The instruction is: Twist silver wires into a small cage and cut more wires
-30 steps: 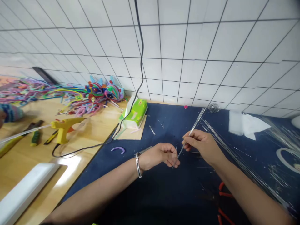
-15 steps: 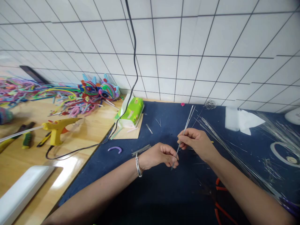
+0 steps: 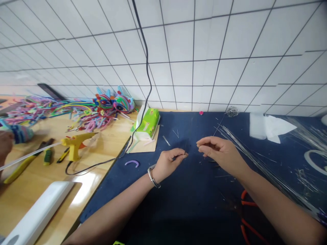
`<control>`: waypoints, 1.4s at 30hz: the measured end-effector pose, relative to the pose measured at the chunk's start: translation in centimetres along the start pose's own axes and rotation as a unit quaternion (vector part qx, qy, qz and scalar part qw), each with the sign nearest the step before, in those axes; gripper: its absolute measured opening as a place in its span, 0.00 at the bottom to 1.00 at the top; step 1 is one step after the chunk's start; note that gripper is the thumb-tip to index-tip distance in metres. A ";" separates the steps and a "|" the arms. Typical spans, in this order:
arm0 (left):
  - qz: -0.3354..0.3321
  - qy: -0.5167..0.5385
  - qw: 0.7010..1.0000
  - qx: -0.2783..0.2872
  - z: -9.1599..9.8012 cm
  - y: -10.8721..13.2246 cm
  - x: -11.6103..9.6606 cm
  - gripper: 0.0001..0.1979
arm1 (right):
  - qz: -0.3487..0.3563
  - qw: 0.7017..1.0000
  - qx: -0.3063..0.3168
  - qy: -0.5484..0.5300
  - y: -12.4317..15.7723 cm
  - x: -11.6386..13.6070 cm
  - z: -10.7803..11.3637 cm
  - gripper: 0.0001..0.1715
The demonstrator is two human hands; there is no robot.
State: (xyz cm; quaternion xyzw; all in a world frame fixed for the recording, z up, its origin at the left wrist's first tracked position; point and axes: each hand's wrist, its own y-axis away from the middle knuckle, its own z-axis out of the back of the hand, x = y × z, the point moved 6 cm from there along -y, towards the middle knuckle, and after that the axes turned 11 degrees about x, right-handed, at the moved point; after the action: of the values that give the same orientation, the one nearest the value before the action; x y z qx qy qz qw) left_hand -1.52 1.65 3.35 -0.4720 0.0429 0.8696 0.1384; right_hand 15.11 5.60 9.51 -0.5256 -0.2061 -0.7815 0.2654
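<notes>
My left hand [image 3: 170, 164], with a silver bracelet at the wrist, is closed in a pinch above the dark blue mat [image 3: 166, 197]. A thin wire shows faintly at its fingertips. To its right, my right hand [image 3: 221, 153] is held with the thumb and fingers slightly apart, and no object shows between them. Short wire pieces [image 3: 166, 140] and a V-shaped wire [image 3: 176, 133] lie beyond my left hand. Long metal wires [image 3: 240, 146] run along the right side of the mat, partly behind my right forearm.
Orange-handled pliers [image 3: 249, 204] lie by my right forearm. Purple arc [image 3: 132, 164], green tissue pack [image 3: 150, 122] and yellow glue gun [image 3: 75, 146] are left. Another person's hand [image 3: 5, 146] is beside a striped blue piece [image 3: 21, 132] at the left edge. A black cord [image 3: 146, 51] hangs down.
The long wires held between both hands no longer show there. My left hand has moved up and slightly left; my right hand has let go. Another person's hand has appeared at the left.
</notes>
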 end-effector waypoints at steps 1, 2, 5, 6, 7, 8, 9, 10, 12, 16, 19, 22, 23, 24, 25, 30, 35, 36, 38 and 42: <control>0.003 -0.008 1.000 -0.001 -0.2 0.0 0.3 0.07 | -0.003 1.000 0.001 0.002 0.0 -0.1 0.0 0.14; 0.005 -0.015 1.000 0.001 -0.5 0.0 0.5 0.07 | -0.004 1.000 0.001 0.003 -0.1 -0.3 0.1 0.14; 0.009 -0.022 1.000 0.002 -0.8 0.2 0.7 0.08 | -0.002 1.000 0.001 -0.002 -0.2 -0.5 0.2 0.13; 0.010 -0.018 1.000 0.000 -0.8 0.2 0.7 0.08 | 0.000 1.000 0.001 -0.005 -0.3 -0.6 0.2 0.13; 0.011 -0.014 1.000 -0.002 -0.8 0.2 0.7 0.08 | 0.001 1.000 0.002 -0.009 -0.3 -0.6 0.2 0.13; 0.014 -0.011 1.000 -0.002 -0.8 0.2 0.6 0.08 | 0.001 1.000 0.005 -0.011 -0.3 -0.7 0.2 0.13; 0.017 -0.009 1.000 0.000 -0.9 0.2 0.7 0.08 | 0.001 1.000 0.007 -0.012 -0.4 -0.8 0.2 0.13; 0.021 -0.009 1.000 0.004 -0.9 0.2 0.7 0.08 | -0.001 1.000 0.010 -0.014 -0.4 -0.8 0.2 0.13; 0.030 -0.004 0.999 0.009 -1.0 0.0 0.7 0.08 | -0.006 1.000 0.015 -0.019 -0.5 -1.1 0.2 0.13; 0.039 0.133 0.990 0.005 -0.9 -0.2 0.4 0.08 | -0.008 0.999 0.026 -0.019 -0.6 -1.4 0.1 0.13; 0.053 0.336 0.939 0.044 -1.5 -0.1 -0.3 0.07 | -0.009 0.999 0.049 -0.017 -0.7 -1.6 -0.4 0.14; 0.073 0.462 0.878 0.100 -2.6 0.4 -1.3 0.06 | -0.009 0.995 0.085 -0.049 -0.7 -1.6 -1.2 0.16; 0.077 0.482 0.865 0.116 -2.9 0.6 -1.6 0.06 | -0.010 0.994 0.094 -0.063 -0.7 -1.6 -1.5 0.16; 0.078 0.494 0.856 0.128 -3.2 0.7 -1.9 0.06 | -0.014 0.992 0.100 -0.077 -0.7 -1.6 -1.7 0.17; 0.079 0.501 0.851 0.139 -3.4 0.8 -2.0 0.05 | -0.019 0.990 0.104 -0.090 -0.7 -1.7 -1.9 0.17; 0.080 0.490 0.853 0.160 -4.0 1.1 -2.1 0.07 | -0.037 0.982 0.118 -0.146 -0.6 -1.9 -2.6 0.16; 0.093 0.448 0.873 0.168 -4.0 1.3 -1.8 0.09 | -0.046 0.976 0.125 -0.172 -0.8 -2.5 -3.1 0.15; 0.095 0.433 0.881 0.166 -3.9 1.4 -1.7 0.09 | -0.052 0.976 0.123 -0.170 -0.9 -2.7 -3.1 0.15; 0.101 0.402 0.896 0.157 -3.8 1.4 -1.6 0.08 | -0.070 0.979 0.113 -0.154 -0.9 -3.2 -3.1 0.16; 0.117 0.360 0.915 0.143 -3.6 1.4 -1.5 0.07 | -0.087 0.985 0.102 -0.111 -1.0 -3.8 -3.0 0.16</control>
State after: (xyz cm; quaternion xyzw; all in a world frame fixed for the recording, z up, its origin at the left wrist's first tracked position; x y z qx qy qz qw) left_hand 1.80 -0.70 2.50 -0.7197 0.2683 0.6358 0.0768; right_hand 13.53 5.28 4.86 -0.5595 -0.3573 -0.7134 0.2242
